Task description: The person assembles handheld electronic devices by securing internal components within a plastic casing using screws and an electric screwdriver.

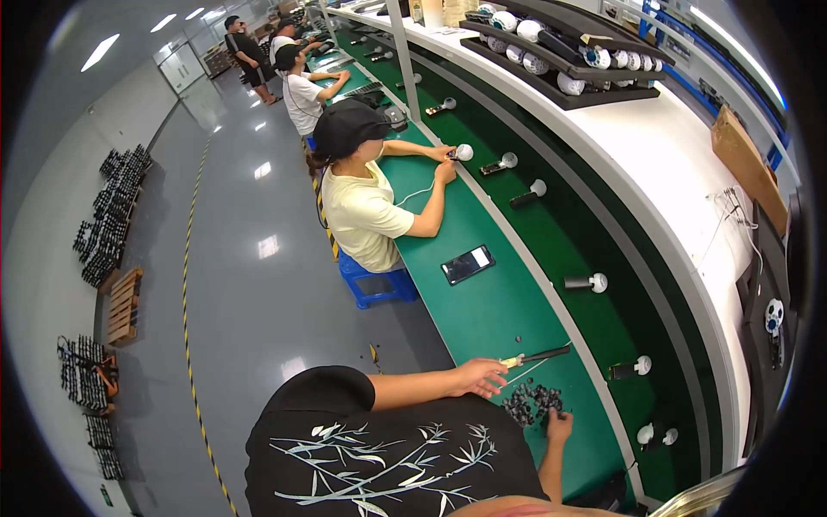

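Black shirt (cut off); right hand at dark pieces, grip unclear.

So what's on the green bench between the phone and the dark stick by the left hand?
One small dark piece, close to the stick; otherwise the stretch up to the phone looks bare in the head view.

Black pieces too small to tell kind. Unclear if right hand pinches one. Lower edge cuts shirt.
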A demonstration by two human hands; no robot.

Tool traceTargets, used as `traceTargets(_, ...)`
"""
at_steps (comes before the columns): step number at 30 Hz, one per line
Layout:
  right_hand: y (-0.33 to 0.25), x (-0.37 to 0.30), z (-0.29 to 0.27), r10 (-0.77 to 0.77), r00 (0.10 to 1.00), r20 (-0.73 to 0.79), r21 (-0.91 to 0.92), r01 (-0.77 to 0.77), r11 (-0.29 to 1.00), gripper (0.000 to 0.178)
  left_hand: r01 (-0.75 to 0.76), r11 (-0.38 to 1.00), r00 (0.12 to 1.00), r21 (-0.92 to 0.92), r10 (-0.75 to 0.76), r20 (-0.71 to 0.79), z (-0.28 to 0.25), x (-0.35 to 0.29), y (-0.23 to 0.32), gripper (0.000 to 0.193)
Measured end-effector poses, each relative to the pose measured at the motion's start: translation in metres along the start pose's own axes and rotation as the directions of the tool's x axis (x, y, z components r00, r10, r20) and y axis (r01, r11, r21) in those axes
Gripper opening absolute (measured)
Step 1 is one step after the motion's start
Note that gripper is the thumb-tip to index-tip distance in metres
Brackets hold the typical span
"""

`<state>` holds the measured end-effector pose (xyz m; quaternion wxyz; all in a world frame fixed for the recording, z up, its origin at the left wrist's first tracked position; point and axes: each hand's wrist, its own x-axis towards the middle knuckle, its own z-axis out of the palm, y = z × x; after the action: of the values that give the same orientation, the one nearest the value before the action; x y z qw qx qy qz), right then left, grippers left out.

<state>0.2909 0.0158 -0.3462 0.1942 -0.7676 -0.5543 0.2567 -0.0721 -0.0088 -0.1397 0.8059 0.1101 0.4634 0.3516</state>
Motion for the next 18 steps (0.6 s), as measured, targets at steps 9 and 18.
traceTargets(9, -0.017, -0.032, 0.007, -0.123, 0.989, 0.083, -0.029, 0.126, 0.992, 0.021, 0.061, 0.998, 0.996, 0.001, -0.061, -0.068, 0.001, -0.018, -0.025, 0.037)
traceTargets(18, 0.003, -0.023, -0.003, -0.184, 0.977, 0.108, 0.074, 0.176, 0.982, 0.012, 0.075, 0.996, 0.985, 0.038, -0.068, -0.159, 0.03, -0.03, -0.058, 0.036)
